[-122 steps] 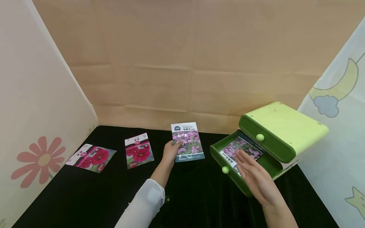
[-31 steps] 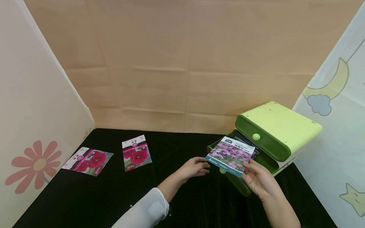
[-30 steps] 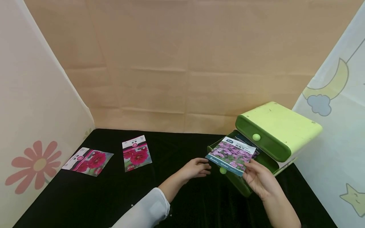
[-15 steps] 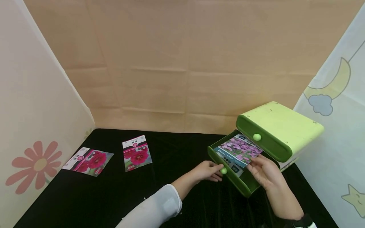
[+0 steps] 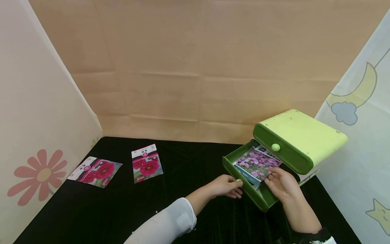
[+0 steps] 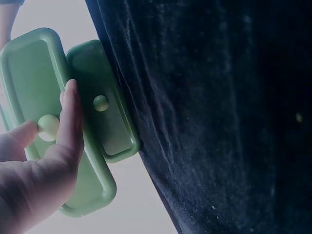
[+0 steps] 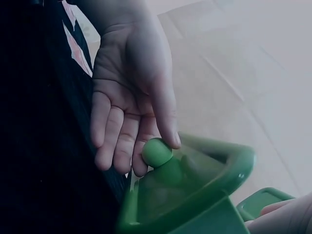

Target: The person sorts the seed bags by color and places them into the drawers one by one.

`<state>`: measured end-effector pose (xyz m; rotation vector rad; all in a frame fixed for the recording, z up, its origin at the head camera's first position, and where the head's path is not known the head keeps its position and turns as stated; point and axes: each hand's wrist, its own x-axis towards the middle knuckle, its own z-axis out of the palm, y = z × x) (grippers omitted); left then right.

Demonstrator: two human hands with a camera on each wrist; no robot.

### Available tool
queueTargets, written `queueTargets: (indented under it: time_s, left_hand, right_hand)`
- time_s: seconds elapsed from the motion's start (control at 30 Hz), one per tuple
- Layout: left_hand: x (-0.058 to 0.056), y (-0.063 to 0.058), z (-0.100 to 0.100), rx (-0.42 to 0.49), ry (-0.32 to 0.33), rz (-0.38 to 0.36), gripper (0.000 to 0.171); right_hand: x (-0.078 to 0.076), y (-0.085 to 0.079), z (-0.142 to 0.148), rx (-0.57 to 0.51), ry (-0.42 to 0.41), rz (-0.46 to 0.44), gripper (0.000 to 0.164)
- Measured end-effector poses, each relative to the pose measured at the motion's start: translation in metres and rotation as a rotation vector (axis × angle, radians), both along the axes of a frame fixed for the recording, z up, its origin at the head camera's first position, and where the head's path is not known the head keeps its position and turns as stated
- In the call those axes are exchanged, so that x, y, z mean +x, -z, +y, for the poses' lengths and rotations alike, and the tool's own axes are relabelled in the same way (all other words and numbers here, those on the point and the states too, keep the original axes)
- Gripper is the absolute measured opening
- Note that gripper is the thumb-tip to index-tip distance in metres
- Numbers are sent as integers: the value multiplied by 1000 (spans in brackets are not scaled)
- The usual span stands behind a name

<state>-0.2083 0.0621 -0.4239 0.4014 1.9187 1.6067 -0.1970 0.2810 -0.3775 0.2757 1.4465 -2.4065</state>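
In the head view my left hand (image 5: 226,187) is at the front of the pulled-out lower drawer (image 5: 264,204). Its thumb and fingers pinch the round light-green knob (image 6: 48,127), as both wrist views show. My right hand (image 5: 284,186) reaches over the drawer's right side and pinches the near right corner of a seed packet (image 5: 254,162) with purple flowers. That packet lies in the drawer, its top partly under the upper drawer. A strip of another packet (image 5: 259,187) shows beneath it. In the right wrist view the right hand appears only at the lower right edge.
Two packets with red flowers, one slanted (image 5: 95,171) and one more upright (image 5: 147,163), lie at left on the black cloth (image 5: 122,210). The yellow-green drawer box (image 5: 301,135) stands at right, its upper drawer (image 5: 281,152) pushed in.
The purple-flower packet passed from my left hand to my right, then went down into the drawer. My left hand moved right to the drawer knob.
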Motion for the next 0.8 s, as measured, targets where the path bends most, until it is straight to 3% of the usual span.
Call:
queueTargets:
  time_s: [0.17,0.43,0.63,0.8]
  left_hand:
    - [1,0,0,-2,-18,6,37]
    - [4,-2,1,-20,-37,23,36]
    - [5,-3,2,-31,-51,34,32]
    - [5,-2,3,-38,-52,50,29]
  right_hand:
    - [6,-7,-4,-89,55,-48,75]
    - [16,-15,-6,-191,145,-51,75]
    - [26,-19,-6,-176,189,-47,73]
    - [32,-20,-4,-79,103,45,70]
